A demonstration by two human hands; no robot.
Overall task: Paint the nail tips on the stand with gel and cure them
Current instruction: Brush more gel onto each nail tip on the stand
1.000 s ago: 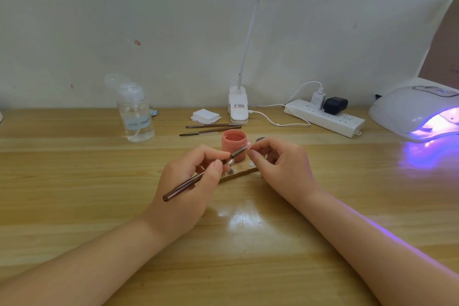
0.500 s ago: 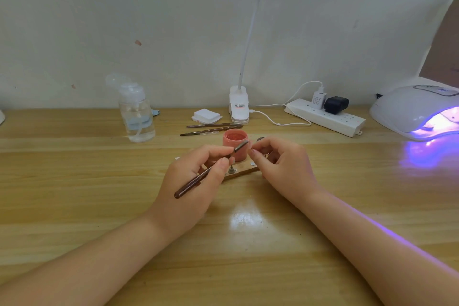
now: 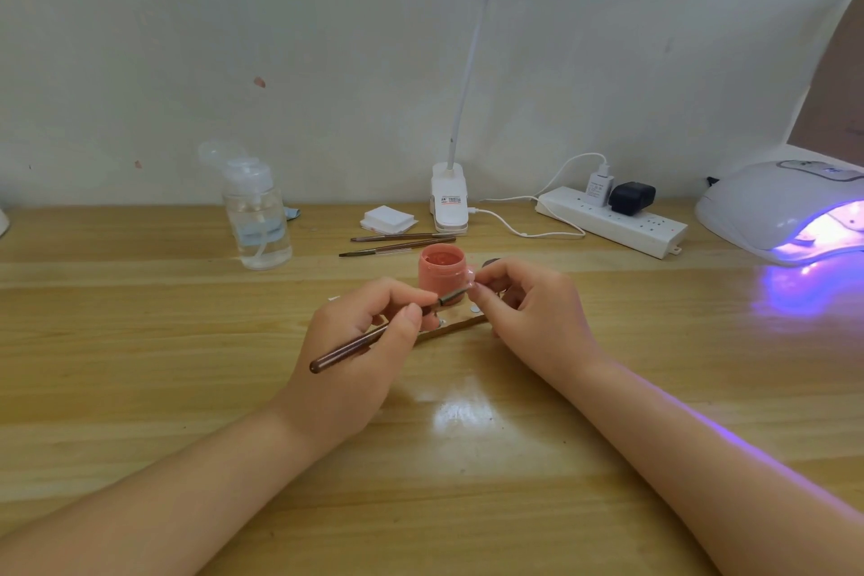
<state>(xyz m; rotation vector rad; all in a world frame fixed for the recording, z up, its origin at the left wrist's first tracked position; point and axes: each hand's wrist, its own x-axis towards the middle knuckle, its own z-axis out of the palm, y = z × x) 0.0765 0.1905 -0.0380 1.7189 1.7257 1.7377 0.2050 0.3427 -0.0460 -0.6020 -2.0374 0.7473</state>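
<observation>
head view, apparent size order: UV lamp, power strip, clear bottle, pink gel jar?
1. white dome-shaped UV curing lamp, though cut off at the right edge
2. white power strip
3. clear plastic pump bottle; close to the strip in area, so this pair is unsure
4. small pink gel jar, partly hidden by the brush tip

Head cam, looks fwd/down, close over wooden desk (image 3: 140, 365)
</observation>
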